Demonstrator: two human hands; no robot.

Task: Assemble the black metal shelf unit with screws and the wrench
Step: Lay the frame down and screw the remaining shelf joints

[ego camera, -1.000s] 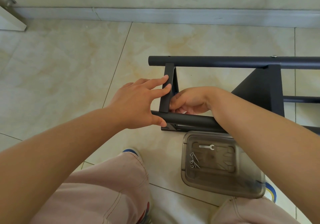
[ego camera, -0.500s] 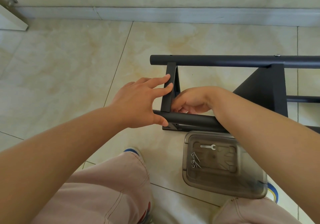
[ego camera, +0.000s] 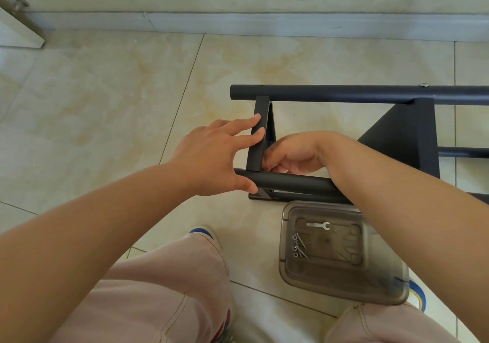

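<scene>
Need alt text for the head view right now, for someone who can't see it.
A person's left hand braces the end crossbar and near tube of a black shelf frame on a tiled floor, while the right hand curls inside that corner. A clear tray nearby holds a small wrench and screws.

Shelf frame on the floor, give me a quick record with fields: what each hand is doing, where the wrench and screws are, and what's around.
shelf frame: black, lying on tiled floor
left hand: fingers straight against short crossbar, thumb on near tube
right hand: fingers curled inside the corner joint; what it grips is hidden
wrench: in clear tray, unused
screws: in same tray, beside wrench
</scene>
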